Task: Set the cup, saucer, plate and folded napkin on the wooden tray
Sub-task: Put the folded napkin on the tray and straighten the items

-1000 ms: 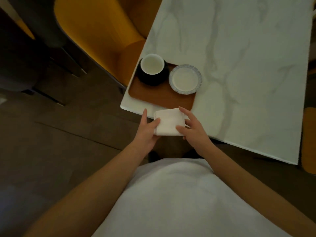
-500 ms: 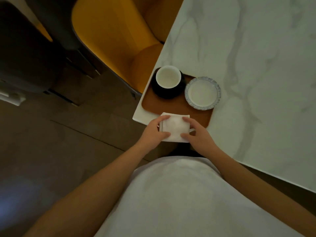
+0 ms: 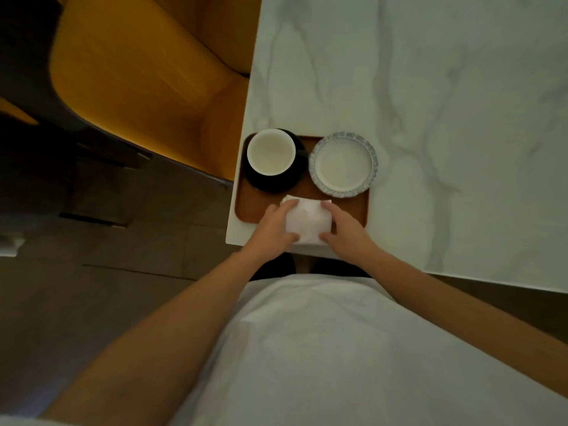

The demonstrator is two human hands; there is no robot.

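Marble-patterned white table [image 3: 445, 103] fills the right side of a dim room, its corner jutting toward a person in a pale top; a mustard-yellow upholstered chair [image 3: 138, 87] stands just beside the table's left edge, over a dark floor [image 3: 92, 287] of large tiles.

At the table's near corner lies a rounded rectangular wooden tray [image 3: 255, 207], reddish-brown and smooth. On its far left sits a round white cup [image 3: 271, 151] on a glossy black saucer [image 3: 276, 182]; just beside them on the right rests a small white plate [image 3: 343, 165] with a fluted, blue-grey rim that overhangs the tray's far right corner.

A folded white napkin [image 3: 308, 219], soft and roughly square, lies over the tray's near edge, between the two hands. The left hand [image 3: 273, 227] grips its left side, thumb curled on top near the near corner and fingers reaching the far corner. The right hand [image 3: 344, 227] clasps the right side in the same way. Whether the napkin rests flat on the tray or hangs just above it cannot be told.
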